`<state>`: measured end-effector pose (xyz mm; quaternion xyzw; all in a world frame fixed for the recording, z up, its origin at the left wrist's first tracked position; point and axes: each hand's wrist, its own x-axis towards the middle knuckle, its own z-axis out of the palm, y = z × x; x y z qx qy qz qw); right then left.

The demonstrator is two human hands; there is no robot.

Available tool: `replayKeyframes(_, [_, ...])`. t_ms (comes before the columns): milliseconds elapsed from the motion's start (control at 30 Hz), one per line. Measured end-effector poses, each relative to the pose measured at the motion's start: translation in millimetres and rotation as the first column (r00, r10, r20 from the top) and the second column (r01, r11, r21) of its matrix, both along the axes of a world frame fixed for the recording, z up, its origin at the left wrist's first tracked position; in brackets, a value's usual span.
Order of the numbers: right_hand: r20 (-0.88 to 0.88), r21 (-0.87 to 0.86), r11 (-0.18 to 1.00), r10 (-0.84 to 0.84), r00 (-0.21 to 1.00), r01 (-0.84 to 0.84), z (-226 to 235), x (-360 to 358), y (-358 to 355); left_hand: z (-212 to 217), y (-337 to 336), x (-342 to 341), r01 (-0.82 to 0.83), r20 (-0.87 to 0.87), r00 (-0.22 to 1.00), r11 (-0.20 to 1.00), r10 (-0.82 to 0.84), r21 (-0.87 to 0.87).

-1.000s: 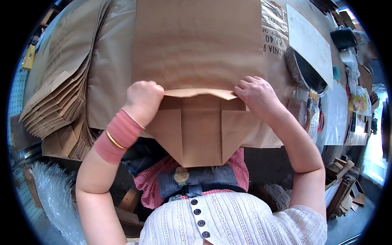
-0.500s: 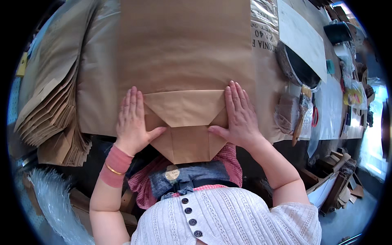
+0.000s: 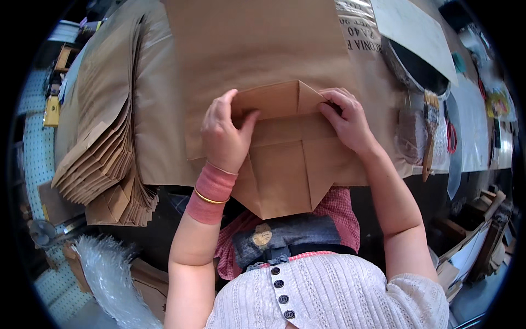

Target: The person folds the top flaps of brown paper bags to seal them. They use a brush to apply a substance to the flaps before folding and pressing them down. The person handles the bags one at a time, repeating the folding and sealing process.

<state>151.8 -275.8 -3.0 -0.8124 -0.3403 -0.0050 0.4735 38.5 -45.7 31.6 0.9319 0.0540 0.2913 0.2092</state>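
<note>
A large brown paper bag (image 3: 263,44) lies flat in front of me, its creased bottom end toward my body and reaching past the table edge. The bottom's far flap (image 3: 268,100) stands raised, showing the folds inside. My left hand (image 3: 223,131) is closed on the flap's left end, with the thumb on the near face and the fingers partly hidden behind the paper. At the right end, my right hand (image 3: 349,118) pinches the flap's corner between thumb and fingers. The near flap (image 3: 282,181) slopes down over the edge, untouched by either hand.
Left of the bag, a fanned stack of brown paper bags (image 3: 101,131) overhangs the table edge. To the right are a basin (image 3: 413,68) partly under a white board (image 3: 413,27), a paste brush (image 3: 431,123) and red-handled scissors (image 3: 451,136). Plastic strands (image 3: 104,274) hang at lower left.
Both hands, flat on the bag's sides before, have moved inward and now grip the far flap. That flap, folded down toward me earlier, is lifted. The whole view has shifted slightly.
</note>
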Motion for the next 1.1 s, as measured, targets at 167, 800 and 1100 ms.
replayKeyframes(167, [0.105,0.154,0.975,-0.174,0.979,0.157,11.2,-11.8,3.1,-7.1,16.1,-4.7,0.018,-0.085,0.996,0.975,-0.038,-0.224])
replayKeyframes(800, [-0.02,0.006,0.999,-0.037,0.999,0.037,35.8,-60.0,110.3,21.1,66.6,-4.3,0.13,-0.201,0.849,0.562,-0.489,-0.816])
replayKeyframes(1100, [-0.206,0.051,0.996,-0.058,0.977,0.07,37.3,-62.8,121.6,40.1,45.5,-3.7,0.244,-0.208,0.95,0.969,-0.231,0.037])
